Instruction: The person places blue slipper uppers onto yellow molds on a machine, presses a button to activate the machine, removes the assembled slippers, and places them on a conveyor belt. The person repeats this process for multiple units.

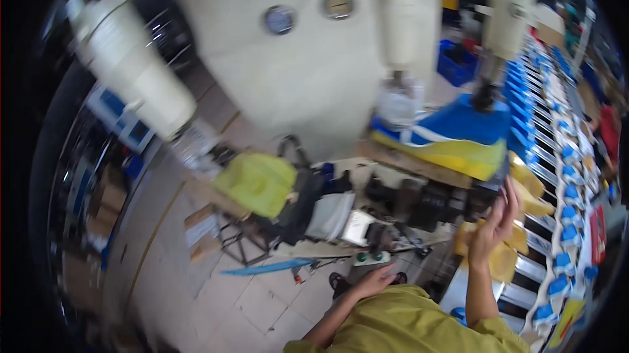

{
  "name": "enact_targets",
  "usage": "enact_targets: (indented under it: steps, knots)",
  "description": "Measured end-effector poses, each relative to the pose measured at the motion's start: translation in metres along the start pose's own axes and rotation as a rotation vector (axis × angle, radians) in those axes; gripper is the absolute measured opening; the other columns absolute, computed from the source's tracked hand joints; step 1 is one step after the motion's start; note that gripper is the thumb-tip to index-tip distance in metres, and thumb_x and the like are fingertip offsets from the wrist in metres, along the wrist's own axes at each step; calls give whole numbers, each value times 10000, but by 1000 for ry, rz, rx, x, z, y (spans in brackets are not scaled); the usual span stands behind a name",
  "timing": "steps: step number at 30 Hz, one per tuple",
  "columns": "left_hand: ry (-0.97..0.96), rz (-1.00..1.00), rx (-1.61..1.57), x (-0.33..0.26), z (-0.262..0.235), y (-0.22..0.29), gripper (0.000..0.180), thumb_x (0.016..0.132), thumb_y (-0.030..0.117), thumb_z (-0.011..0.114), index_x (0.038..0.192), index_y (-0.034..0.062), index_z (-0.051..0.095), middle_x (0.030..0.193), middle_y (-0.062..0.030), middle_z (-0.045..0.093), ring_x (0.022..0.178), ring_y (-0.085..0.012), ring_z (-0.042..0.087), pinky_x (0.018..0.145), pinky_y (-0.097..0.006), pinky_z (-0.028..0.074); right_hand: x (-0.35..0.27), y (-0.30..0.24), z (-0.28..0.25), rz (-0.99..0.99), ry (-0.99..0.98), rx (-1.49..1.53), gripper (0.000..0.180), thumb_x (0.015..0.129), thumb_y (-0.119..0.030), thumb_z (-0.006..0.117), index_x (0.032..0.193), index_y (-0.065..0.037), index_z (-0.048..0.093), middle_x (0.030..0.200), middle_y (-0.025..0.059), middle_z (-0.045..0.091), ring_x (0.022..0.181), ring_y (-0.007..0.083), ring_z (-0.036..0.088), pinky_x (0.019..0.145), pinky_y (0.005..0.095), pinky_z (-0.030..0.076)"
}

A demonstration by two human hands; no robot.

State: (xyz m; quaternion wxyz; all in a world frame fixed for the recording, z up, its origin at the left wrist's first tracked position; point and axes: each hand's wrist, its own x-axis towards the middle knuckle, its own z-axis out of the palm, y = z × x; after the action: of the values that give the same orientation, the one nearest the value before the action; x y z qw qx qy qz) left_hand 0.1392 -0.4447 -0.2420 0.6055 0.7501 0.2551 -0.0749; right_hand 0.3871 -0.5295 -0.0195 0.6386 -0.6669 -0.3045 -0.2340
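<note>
Overhead, cream machine (295,58) looms; right hand (498,219) fingers apart near yellow shoe parts (504,258); left hand (377,281) fingers spread.

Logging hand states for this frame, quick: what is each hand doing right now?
Left hand: open, lowered near a small white switch box, holding nothing visible.
Right hand: open, raised, fingers spread, empty, beside the yellow pieces.

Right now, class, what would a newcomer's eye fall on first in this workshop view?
The big cream machine fills the upper middle. At right, a blue and yellow shoe sits under its post, with the raised right hand just below. The left hand reaches low at centre toward a small white box with green buttons.
</note>
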Motion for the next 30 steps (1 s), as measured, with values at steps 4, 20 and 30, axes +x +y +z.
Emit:
enact_targets:
  steps: [4,20,30]
  knots:
    - [-48,258,-142,-52,-62,63,481,998,264,586,1425,66,489,1316,-169,612,1098,-225,634,938,-332,487,-66,-41,23,-62,-313,171,302,947,23,463,1230,68,557,1219,222,568,1178,325,544,1034,421,414]
    - [-475,129,74,-85,-164,33,360,1003,142,581,1334,5,557,1151,-88,661,1033,-131,613,890,-285,480,-199,-120,105,-94,-512,267,433,842,-44,583,1274,-54,560,1123,142,550,1103,353,526,944,439,431]
    - [-646,133,-12,-41,-90,107,388,1032,196,500,1346,-32,510,1100,-166,659,942,-178,651,841,-313,525,-308,-44,-104,937,680,-307,256,941,-128,541,1158,-56,657,939,102,676,846,193,644,783,342,525]
